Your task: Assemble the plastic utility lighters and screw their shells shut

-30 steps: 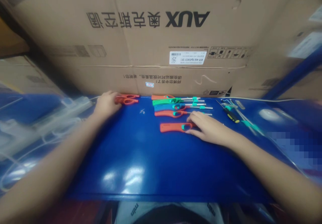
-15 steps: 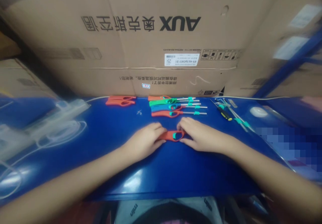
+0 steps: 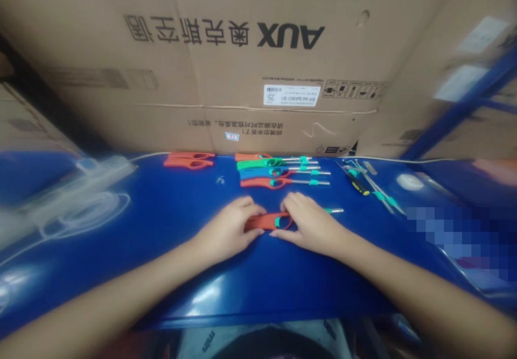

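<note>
A red long-neck gas lighter (image 3: pixel 264 222) with a green trigger lies level between my two hands, low over the blue table. My left hand (image 3: pixel 230 227) is closed around its handle end. My right hand (image 3: pixel 313 220) pinches it by the trigger guard, and the metal tube with green tape sticks out past that hand. Just beyond lies a row of similar lighters: a red one (image 3: pixel 264 183), a blue one (image 3: pixel 258 173), a green one (image 3: pixel 254 163) and an orange one (image 3: pixel 246 156), tubes toward the right.
Orange handle shells (image 3: pixel 181 162) lie at the back left. A yellow-black screwdriver (image 3: pixel 357 183), loose metal tubes (image 3: pixel 385 200) and a white round object (image 3: pixel 410 182) are at the right. A power strip (image 3: pixel 109 173) with cable is at the left. A large cardboard box (image 3: pixel 226 79) walls the back.
My right hand has shifted slightly, and the lighter's metal tube now shows beyond it. More of the red handle is visible between my hands. The view has tilted a little.
</note>
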Demonstrator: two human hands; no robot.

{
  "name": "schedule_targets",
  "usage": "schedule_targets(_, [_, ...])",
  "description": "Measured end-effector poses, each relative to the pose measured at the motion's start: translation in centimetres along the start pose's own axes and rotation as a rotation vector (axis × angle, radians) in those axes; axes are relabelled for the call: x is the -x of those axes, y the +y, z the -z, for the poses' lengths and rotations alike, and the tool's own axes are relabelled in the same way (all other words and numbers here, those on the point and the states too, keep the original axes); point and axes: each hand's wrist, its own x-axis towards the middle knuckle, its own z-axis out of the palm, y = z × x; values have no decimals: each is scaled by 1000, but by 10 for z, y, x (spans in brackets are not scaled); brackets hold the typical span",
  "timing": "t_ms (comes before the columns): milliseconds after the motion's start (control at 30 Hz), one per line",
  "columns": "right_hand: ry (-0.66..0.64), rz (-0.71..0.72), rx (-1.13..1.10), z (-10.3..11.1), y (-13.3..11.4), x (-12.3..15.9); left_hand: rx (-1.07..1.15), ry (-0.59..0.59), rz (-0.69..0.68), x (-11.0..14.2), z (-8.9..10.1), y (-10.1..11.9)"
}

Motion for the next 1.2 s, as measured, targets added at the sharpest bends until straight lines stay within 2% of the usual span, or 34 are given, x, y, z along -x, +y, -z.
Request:
schedule_targets(133, [37, -26, -72, 2, -2, 1, 15, 7, -6, 1, -2, 0])
schedule_targets(300, [53, -10, -27, 2, -6, 3, 66, 17, -16, 0, -7, 0])
schedule_targets(567, [-15, -47, 18, 5, -6, 1, 91, 12, -22, -3, -10, 0])
schedule_targets(767, [-53, -40, 67, 8, -8, 3, 64, 7, -19, -2, -11, 1])
schedule_targets(1000, [-4, -7, 227, 5, -18, 9, -12, 26, -58, 3, -16, 5])
schedule_targets(1200, [11, -3, 256, 4, -20, 13, -47, 25, -77, 4, -15, 10])
